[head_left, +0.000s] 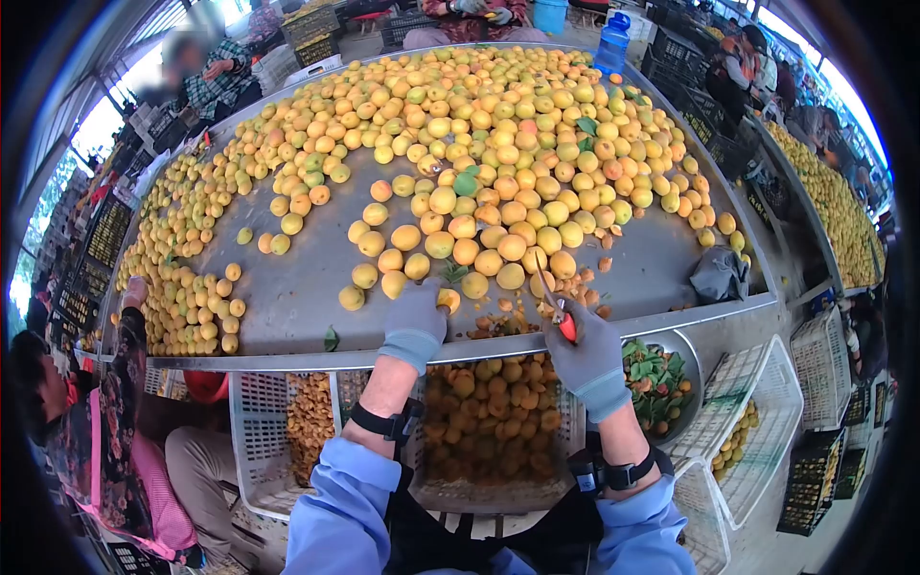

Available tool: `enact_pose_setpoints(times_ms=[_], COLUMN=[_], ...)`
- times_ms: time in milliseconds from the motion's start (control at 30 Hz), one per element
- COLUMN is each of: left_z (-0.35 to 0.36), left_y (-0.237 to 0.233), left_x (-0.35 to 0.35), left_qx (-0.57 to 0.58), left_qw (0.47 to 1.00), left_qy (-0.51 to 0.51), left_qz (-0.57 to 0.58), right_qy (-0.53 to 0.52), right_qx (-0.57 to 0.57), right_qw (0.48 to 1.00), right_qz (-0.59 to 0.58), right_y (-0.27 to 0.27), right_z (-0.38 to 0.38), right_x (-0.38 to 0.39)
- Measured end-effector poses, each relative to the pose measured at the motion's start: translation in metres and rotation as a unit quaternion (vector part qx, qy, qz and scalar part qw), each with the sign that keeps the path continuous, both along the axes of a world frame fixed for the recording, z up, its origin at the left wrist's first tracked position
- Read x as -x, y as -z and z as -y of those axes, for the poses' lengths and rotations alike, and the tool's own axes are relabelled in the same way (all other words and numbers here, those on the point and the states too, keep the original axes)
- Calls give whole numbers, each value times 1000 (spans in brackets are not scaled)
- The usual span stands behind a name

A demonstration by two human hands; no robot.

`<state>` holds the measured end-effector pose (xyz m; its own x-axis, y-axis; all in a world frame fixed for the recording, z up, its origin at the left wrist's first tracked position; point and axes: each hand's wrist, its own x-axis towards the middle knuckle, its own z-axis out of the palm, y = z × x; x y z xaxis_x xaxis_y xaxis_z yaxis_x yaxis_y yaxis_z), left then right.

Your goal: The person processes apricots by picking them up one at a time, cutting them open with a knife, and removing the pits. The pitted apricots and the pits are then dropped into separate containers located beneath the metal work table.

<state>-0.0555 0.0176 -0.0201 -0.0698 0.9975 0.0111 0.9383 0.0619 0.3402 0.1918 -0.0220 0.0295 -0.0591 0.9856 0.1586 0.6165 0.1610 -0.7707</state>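
Observation:
My left hand (416, 318), in a grey glove, is closed at the metal table's front edge. An apricot (448, 301) with its cut orange inside showing sits at its fingertips. My right hand (585, 355), gloved too, is wrapped around the red handle of a small knife (567, 329). The blade points up and away, over loose apricot pits (575, 289) and scraps. Ahead of both hands, whole yellow-orange apricots (517, 158) are heaped across the metal table (287, 311). Below the edge, between my arms, a white crate (479, 496) holds apricot halves.
Crates with pits (311, 422) and apricots (734, 443) flank me. A metal bowl (692, 355) of leaves and fruit is at my right. A dark cloth (721, 276) lies on the table's right side, a blue bottle (613, 43) at the back. A person (105, 450) sits close on my left.

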Motion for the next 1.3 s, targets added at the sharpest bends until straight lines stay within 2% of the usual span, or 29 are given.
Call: enact_pose_setpoints(times_ms=[167, 233, 267, 333, 367, 400, 433, 500, 567, 600, 633, 667, 700, 733, 767, 800, 833, 867, 900, 933, 967, 1000, 1033, 1100, 1167, 1233, 1267, 1300], left_z=[-1, 1, 3, 11, 20, 30, 42, 72, 93, 104, 106, 111, 106, 100, 92, 87, 89, 85, 100, 118, 126, 133, 138, 153, 174, 191, 185, 191], left_y=[10, 3, 2, -10, -17, -30, -44, -65, -46, -39, -16, 1, 28, 46, 61, 74, 130, 145, 103, 41, 31, 33, 29, 18, -10, -27, 22, 12], left_x=[4, 1, 1, -3, -7, -12, -18, -31, -38, -49, -51, -56, -61, -62, -60, -59, -56, -56, -54, -52, -54, -55, -52, -52, -46, -42, -43, -40], left_qx=[-44, -32, -41, -50, -136, -219, -219, -93, -89, -133, -141, -97, -58, 3, 105, 165, 63, 127, 128, 142, 144, 91, 86, 53, 66, 117, -12, -16], left_qw=[999, 999, 998, 998, 988, 968, 968, 945, 949, 954, 942, 962, 976, 981, 980, 975, 990, 986, 986, 983, 982, 980, 983, 961, 956, 924, 938, 939], left_qy=[-1, -7, -10, -12, -4, 6, 12, 79, 205, 203, 254, 209, 181, 165, 157, 151, 111, 57, 92, 113, 106, 128, 111, 148, 133, 126, 192, 187], left_qz=[32, 42, 36, 28, 76, 123, 120, 304, 223, 177, 165, 146, 107, 99, 62, 11, -66, -87, -59, 24, 67, 118, 120, 229, 252, 341, 290, 289], right_qy=[24, 54, 61, 73, 83, 78, 83, 98, 102, 104, 111, 106, 101, 91, 90, 71, 45, 32, 26, 14, 2, -4, -12, -24, -16, -50, -75, -98], right_qx=[-20, -42, -6, -27, -50, -45, -46, -30, -56, -80, -95, -60, -76, -93, -90, -83, -55, -86, -59, -98, -95, -15, 69, 77, 84, 77, 76, 75], right_qw=[1000, 996, 992, 988, 984, 972, 971, 973, 978, 980, 970, 971, 969, 976, 975, 964, 970, 978, 963, 961, 961, 951, 935, 923, 912, 920, 922, 924], right_qz=[1, -57, -114, -133, -149, -217, -220, -205, -172, -148, -192, -206, -214, -175, -180, -241, -231, -187, -261, -259, -261, -307, -348, -376, -401, -380, -371, -362], right_y=[0, 0, -5, 0, 1, -3, -5, -9, -7, -4, 6, 9, 8, 17, 19, 33, 37, 46, 45, 73, 67, 53, 44, 56, 52, 53, 57, 57], right_z=[6, 7, 10, 9, 8, 10, 11, 13, 16, 11, 8, 7, 6, 2, 5, -2, -6, -12, -9, -21, -14, -6, 0, -2, 3, 9, 10, 11], right_x=[-12, -16, -18, -22, -24, -24, -26, -30, -36, -32, -29, -28, -27, -31, -32, -32, -38, -40, -34, -38, -36, -36, -30, -19, -10, -10, -12, -13])
